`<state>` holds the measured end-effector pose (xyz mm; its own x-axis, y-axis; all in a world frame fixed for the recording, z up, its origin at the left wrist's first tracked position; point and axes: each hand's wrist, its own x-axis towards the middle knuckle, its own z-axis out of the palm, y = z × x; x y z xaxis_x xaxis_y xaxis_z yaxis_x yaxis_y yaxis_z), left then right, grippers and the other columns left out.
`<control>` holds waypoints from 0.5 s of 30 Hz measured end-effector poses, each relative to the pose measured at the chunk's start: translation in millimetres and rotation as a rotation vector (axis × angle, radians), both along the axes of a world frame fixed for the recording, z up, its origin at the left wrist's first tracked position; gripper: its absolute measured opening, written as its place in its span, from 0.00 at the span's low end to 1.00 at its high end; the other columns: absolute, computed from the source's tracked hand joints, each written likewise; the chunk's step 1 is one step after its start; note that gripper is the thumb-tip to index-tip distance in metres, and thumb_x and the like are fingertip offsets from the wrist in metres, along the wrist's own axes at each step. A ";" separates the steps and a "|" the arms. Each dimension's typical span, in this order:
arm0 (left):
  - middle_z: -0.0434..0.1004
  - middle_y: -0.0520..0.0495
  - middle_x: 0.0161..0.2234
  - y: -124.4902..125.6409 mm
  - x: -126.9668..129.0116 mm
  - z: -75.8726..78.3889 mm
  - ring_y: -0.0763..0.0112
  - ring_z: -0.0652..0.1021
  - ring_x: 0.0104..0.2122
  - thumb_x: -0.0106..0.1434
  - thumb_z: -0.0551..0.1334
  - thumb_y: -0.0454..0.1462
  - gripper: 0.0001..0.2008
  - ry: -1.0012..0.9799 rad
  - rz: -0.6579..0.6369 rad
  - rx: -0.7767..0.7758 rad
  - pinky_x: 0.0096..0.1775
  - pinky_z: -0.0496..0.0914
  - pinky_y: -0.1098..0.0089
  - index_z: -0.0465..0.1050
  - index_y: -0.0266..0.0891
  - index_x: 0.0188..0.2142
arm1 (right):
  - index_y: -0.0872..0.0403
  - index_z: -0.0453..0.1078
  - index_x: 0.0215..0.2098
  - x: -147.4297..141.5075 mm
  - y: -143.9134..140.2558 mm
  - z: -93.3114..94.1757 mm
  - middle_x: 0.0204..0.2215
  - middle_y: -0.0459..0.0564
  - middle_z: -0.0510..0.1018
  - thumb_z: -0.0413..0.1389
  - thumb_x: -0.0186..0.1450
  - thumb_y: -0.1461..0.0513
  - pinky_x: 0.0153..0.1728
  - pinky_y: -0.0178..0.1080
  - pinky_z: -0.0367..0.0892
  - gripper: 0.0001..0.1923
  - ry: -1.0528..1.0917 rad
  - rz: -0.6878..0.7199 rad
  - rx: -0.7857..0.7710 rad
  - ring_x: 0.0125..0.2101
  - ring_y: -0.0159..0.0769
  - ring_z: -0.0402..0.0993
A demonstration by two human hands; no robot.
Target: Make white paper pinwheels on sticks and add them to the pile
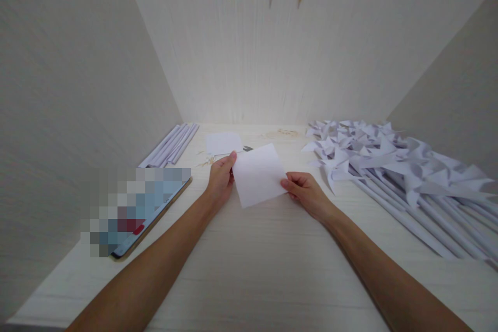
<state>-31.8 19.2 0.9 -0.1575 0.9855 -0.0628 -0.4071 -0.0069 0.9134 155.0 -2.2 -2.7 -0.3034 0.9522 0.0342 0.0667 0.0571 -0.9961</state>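
Keep the white sheet (259, 176) flat above the counter (249, 275), between left hand (220, 179) and right hand (305, 189), each grip pinched closed on an opposite side, with light, even pressure so it neither creases nor bows

At the frame's centre, a paper sheet (259, 176) spans between left hand (221, 179) and right hand (305, 191) above the worktop (241, 275). Behind, slightly left, lie more paper (223, 142) and scissors (248, 149). Left of centre, tubes (171, 146) lie behind a device (152, 212); pinwheels (381, 158) pile at right.
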 end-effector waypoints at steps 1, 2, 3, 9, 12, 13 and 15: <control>0.64 0.56 0.14 -0.2 0.3 0.1 0.80 0.65 0.16 0.42 0.67 0.50 0.20 0.002 -0.002 -0.001 0.21 0.59 0.75 0.65 0.35 0.19 | 0.53 0.53 0.13 -0.6 -0.4 0.0 0.10 0.37 0.52 0.57 0.48 0.46 0.15 0.32 0.37 0.24 -0.006 0.001 0.013 0.13 0.21 0.43; 0.64 0.56 0.14 -0.6 0.7 0.4 0.79 0.66 0.16 0.42 0.66 0.51 0.21 0.002 -0.002 -0.001 0.21 0.60 0.75 0.65 0.36 0.19 | 0.53 0.53 0.13 -1.1 -0.8 -0.1 0.10 0.37 0.52 0.57 0.49 0.45 0.15 0.32 0.37 0.24 -0.012 -0.003 0.026 0.13 0.21 0.43; 0.65 0.55 0.14 -1.2 1.2 1.0 0.77 0.68 0.17 0.43 0.65 0.53 0.22 -0.004 -0.003 0.001 0.21 0.61 0.74 0.65 0.36 0.20 | 0.53 0.53 0.13 -1.4 -1.0 -0.1 0.10 0.37 0.52 0.57 0.49 0.45 0.15 0.32 0.37 0.24 -0.020 -0.015 0.039 0.13 0.22 0.43; 0.74 0.47 0.20 -6.7 5.8 4.8 0.66 0.76 0.27 0.43 0.61 0.58 0.26 -0.056 -0.177 -0.004 0.26 0.67 0.70 0.69 0.34 0.23 | 0.53 0.53 0.12 -1.8 -0.1 -0.5 0.10 0.38 0.53 0.55 0.51 0.47 0.16 0.33 0.40 0.24 -0.076 -0.158 0.133 0.14 0.23 0.45; 0.75 0.47 0.21 -8.2 8.0 2.4 0.69 0.74 0.22 0.37 0.70 0.47 0.20 0.023 -0.132 -0.058 0.25 0.67 0.71 0.70 0.33 0.24 | 0.53 0.55 0.11 -3.0 0.4 -1.4 0.10 0.38 0.53 0.56 0.50 0.47 0.16 0.32 0.40 0.23 -0.092 -0.103 0.120 0.14 0.23 0.45; 0.76 0.47 0.21 -8.3 8.4 0.9 0.70 0.73 0.22 0.36 0.71 0.43 0.19 0.048 -0.110 -0.073 0.25 0.67 0.71 0.71 0.33 0.24 | 0.53 0.55 0.11 -3.4 0.1 -1.4 0.10 0.38 0.53 0.56 0.49 0.47 0.16 0.32 0.40 0.23 -0.095 -0.067 0.103 0.14 0.23 0.46; 0.76 0.47 0.23 -8.2 8.7 -2.3 0.71 0.73 0.22 0.36 0.71 0.41 0.19 0.084 -0.083 -0.077 0.26 0.67 0.70 0.72 0.32 0.27 | 0.54 0.57 0.12 -3.8 -1.3 -0.4 0.10 0.38 0.54 0.57 0.49 0.47 0.16 0.32 0.40 0.22 -0.094 -0.006 0.062 0.14 0.23 0.46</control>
<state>-23.1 11.0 -1.4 -0.0837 0.9882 -0.1284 -0.3253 0.0947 0.9408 151.2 -3.5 -3.1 -0.3021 0.9511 0.0649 0.1600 0.1177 -0.9801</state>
